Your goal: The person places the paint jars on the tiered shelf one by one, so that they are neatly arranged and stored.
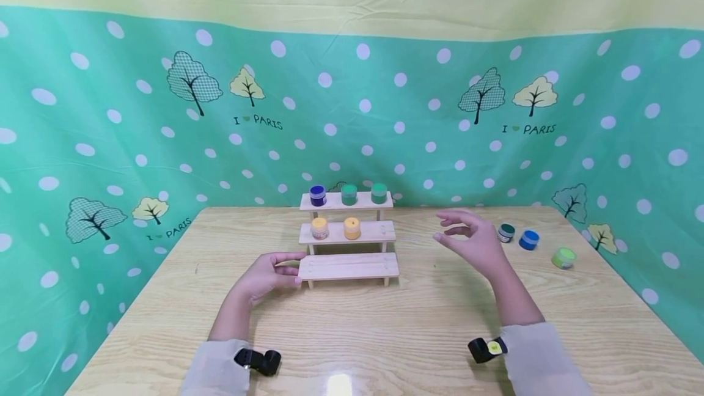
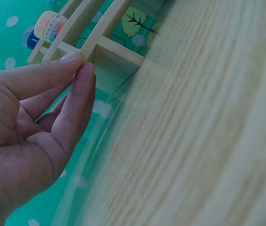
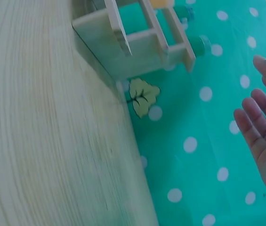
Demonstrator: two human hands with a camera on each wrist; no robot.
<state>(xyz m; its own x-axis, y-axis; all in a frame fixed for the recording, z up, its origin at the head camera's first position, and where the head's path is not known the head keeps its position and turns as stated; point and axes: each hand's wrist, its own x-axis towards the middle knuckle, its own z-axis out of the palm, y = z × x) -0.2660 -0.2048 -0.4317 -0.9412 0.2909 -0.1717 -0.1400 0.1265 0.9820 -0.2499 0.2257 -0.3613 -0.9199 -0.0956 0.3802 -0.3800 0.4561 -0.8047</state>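
Note:
A three-tier wooden stand [image 1: 348, 267] sits mid-table. My left hand [image 1: 267, 277] pinches the left end of its lowest step between thumb and fingers, as the left wrist view shows up close. On the top step are a dark blue paint jar [image 1: 318, 195] and two green paint jars [image 1: 349, 194]. Two orange-yellow paint jars [image 1: 352, 228] occupy the left and centre of the middle step. The lowest step bears no jar. Held above the table right of the stand, my right hand [image 1: 474, 242] has loosely bent fingers, thumb apart, and nothing in it.
Right of my right hand stand a dark green jar [image 1: 506, 233], a blue jar [image 1: 529, 239] and a light green jar [image 1: 563, 258]. A green dotted cloth [image 1: 363, 102] hangs behind and beside the wooden table [image 1: 352, 329].

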